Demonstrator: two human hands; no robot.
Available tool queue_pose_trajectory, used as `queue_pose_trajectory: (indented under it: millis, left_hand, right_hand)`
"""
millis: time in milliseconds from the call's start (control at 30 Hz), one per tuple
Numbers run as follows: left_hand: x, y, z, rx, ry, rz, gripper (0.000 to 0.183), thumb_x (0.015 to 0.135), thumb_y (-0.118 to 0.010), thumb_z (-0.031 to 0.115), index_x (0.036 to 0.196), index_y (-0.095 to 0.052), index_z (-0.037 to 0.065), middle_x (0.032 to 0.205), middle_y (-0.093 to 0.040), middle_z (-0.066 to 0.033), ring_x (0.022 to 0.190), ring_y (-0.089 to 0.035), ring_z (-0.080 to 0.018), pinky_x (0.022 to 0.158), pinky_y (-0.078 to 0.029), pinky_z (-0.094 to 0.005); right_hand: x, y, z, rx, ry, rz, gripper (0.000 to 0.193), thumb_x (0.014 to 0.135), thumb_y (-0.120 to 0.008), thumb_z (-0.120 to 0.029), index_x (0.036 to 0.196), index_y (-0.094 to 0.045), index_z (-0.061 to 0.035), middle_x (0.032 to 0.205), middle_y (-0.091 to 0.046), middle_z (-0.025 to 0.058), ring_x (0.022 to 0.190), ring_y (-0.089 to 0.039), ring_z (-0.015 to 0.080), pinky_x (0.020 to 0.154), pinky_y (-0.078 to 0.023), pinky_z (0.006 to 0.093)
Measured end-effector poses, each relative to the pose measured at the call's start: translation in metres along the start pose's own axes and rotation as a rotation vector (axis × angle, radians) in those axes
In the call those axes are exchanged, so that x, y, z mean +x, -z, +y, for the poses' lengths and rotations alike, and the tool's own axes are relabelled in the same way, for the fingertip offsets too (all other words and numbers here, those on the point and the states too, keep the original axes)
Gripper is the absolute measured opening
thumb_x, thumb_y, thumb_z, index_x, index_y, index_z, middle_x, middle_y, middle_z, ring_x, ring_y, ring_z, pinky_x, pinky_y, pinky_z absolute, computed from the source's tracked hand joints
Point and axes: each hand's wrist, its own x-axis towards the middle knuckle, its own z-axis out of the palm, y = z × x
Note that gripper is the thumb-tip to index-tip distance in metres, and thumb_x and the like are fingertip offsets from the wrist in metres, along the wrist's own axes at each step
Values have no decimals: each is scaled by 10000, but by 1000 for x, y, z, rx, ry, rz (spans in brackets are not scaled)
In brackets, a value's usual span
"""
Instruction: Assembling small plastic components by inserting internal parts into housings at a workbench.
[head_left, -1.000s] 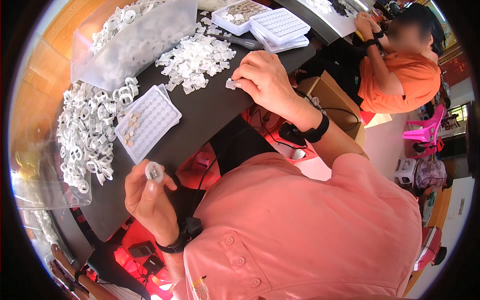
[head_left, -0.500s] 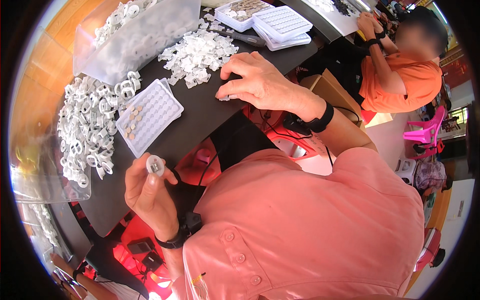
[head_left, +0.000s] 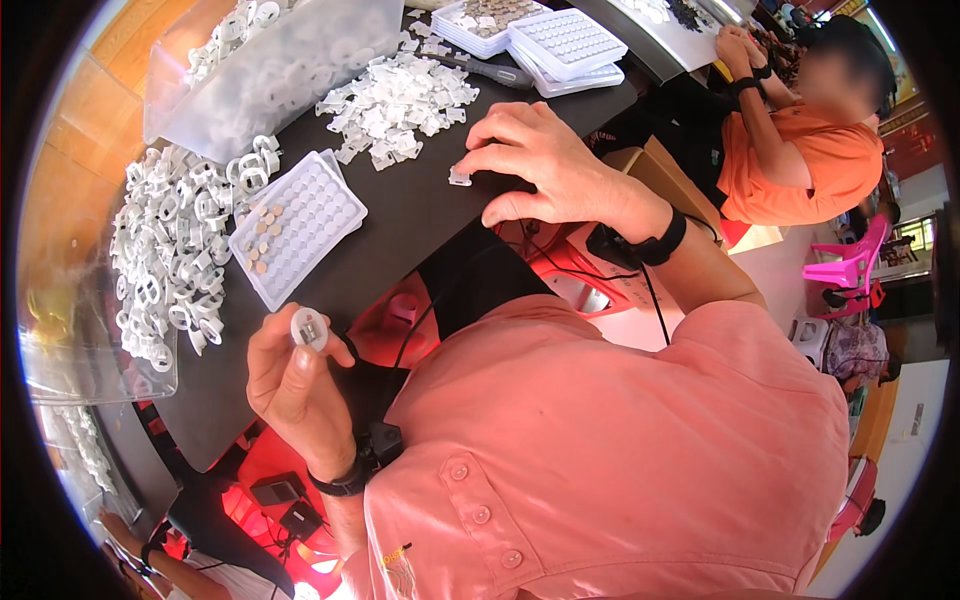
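My left hand [head_left: 295, 385] pinches a round white plastic housing [head_left: 309, 328] with a shiny metal contact in its middle, held upright past the table's near edge. At the table's right part, my right hand [head_left: 545, 170] has thumb and fingers apart. Its index fingertip touches or hovers just over a small white plastic piece [head_left: 459, 177] on the dark tabletop. Beyond it lies a heap of small flat white plastic pieces [head_left: 395, 105]. Between my hands sits a white tray [head_left: 315, 215] with round pockets, several of them holding small coin-like discs [head_left: 262, 232].
Loose white ring-shaped parts [head_left: 170, 250] are heaped at the left, beside a clear bin [head_left: 270, 90] of similar parts. Stacked white trays [head_left: 565, 45] and a dark-handled tool [head_left: 490, 70] lie at the back. A cardboard box [head_left: 665, 180] and a person in orange [head_left: 800, 150] are at right.
My right hand has shifted slightly right, its thumb parting from the fingers. The small white piece by its fingertips now shows more plainly, farther from the table edge. My left hand barely moved.
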Motion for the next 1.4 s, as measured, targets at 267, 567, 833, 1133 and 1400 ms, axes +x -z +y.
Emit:
queue_pose_trajectory:
  millis: [267,567,833,1133,1400]
  left_hand:
    - [2,9,2,-91,38,-17,416,900,-680,182,1246,-594,-33,1035,-626,-183,809,-592,-226,625,-473,-326]
    - [15,20,-2,-454,138,-97,329,969,-631,210,1232,-597,14,1079,-644,-189,855,-604,-231,650,-472,-347]
    - [19,24,-4,-474,110,-132,329,997,-592,200,1247,-584,-12,1035,-653,-126,875,-610,-225,669,-461,-345]
    - [20,31,-8,-494,119,-135,324,1007,-579,186,1266,-575,-9,1056,-654,-115,889,-618,-223,685,-478,-353]
    - [20,31,-8,-481,122,-131,321,1017,-561,185,1258,-573,-27,1039,-659,-129,876,-632,-230,671,-489,-359]
  right_hand:
    - [-24,-24,-12,-69,111,253,303,728,-796,-166,997,-675,-96,992,-590,67,987,-593,283,778,-442,385]
    - [48,-38,-77,734,-133,285,90,888,-678,-25,958,-621,-27,859,-587,88,719,-599,248,656,-474,335]
    - [120,-51,-124,1065,-37,-41,80,940,-623,-29,881,-598,19,839,-629,77,693,-693,168,658,-497,283]
    - [133,-58,-128,1117,-110,-126,96,946,-601,-15,868,-585,39,797,-669,81,651,-707,152,611,-522,246]
    - [140,-51,-122,1047,-15,-242,131,941,-593,-32,827,-574,29,719,-658,79,641,-707,157,636,-517,265]
